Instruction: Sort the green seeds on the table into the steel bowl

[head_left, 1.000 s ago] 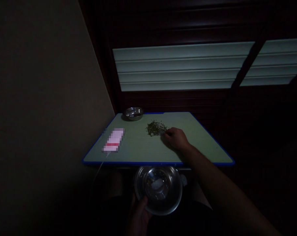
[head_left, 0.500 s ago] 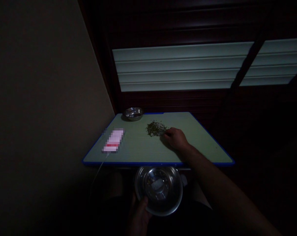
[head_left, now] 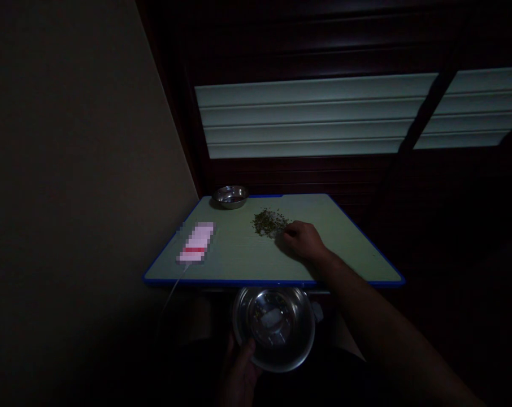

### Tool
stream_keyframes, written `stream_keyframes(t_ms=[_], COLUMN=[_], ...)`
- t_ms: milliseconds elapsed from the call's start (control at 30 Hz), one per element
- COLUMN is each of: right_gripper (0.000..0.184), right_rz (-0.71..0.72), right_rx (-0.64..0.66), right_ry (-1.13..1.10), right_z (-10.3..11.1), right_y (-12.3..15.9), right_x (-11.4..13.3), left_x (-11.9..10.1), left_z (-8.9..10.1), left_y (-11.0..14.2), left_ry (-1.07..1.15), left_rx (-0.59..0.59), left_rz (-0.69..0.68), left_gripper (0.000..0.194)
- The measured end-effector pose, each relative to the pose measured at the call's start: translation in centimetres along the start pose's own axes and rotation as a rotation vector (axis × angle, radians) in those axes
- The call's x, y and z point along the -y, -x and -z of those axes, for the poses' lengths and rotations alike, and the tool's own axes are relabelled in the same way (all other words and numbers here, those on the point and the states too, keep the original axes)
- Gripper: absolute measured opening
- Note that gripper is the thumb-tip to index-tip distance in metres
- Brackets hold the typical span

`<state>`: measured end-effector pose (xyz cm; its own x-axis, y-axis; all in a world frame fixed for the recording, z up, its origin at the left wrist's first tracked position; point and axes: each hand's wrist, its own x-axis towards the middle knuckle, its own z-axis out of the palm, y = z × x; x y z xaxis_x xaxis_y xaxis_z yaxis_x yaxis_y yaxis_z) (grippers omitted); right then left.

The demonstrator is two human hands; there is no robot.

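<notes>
My left hand (head_left: 242,364) grips the near-left rim of a shiny metal bowl (head_left: 300,339), thumb over the edge, just below the table's front edge. Pale and small coloured bits show inside the bowl, too dim to name. On the pale green tabletop (head_left: 234,260) lies a loose pile of small green and whitish grains (head_left: 267,222). My right hand (head_left: 303,237) rests at the pile's right side with its fingers curled together. What those fingertips hold, if anything, is hidden.
A smaller metal bowl (head_left: 230,198) with something dark in it stands at the table's back left. A blurred-out phone (head_left: 196,243) lies at the left, its white cable (head_left: 171,291) hanging over the front edge. A wall (head_left: 90,141) borders the left, louvred doors (head_left: 315,118) the back.
Almost nothing differs. The right hand stays at the pile's right side with its fingers curled, and the left hand keeps the bowl in the same place.
</notes>
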<state>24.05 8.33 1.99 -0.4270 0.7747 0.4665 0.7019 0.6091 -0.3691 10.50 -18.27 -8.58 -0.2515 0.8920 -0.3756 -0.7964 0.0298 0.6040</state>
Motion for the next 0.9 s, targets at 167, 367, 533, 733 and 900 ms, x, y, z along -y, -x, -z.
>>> stream_keyframes(t_ms=[167,367,533,733,900], right_gripper=[0.020,0.019,0.019,0.019,0.020], right_rz=[-0.023,-0.077,-0.114,-0.108,-0.037], right_rx=[-0.035,-0.005,0.007,0.015,0.003], right_ry=[-0.046,-0.113,-0.072,-0.031,-0.051], right_z=[0.23,0.40,0.39,0.33,0.05], right_y=[-0.07,-0.07,-0.04,-0.16,-0.19], right_x=[0.09,0.20,0.26,0.22,-0.12], left_x=[0.02,-0.08,-0.10,-0.26,-0.35], left_z=[-0.03,-0.32,-0.13,0.01,-0.32], left_y=[0.00,0.17,0.14,0.04,0.25], left_ry=[-0.003,-0.011,-0.013,-0.006,-0.012], left_rx=[-0.022,-0.024,-0.023,-0.005,-0.010], left_rz=[0.001,-0.013,-0.007,0.024,0.018], left_gripper=[0.076,0.077,0.074,0.075,0.074])
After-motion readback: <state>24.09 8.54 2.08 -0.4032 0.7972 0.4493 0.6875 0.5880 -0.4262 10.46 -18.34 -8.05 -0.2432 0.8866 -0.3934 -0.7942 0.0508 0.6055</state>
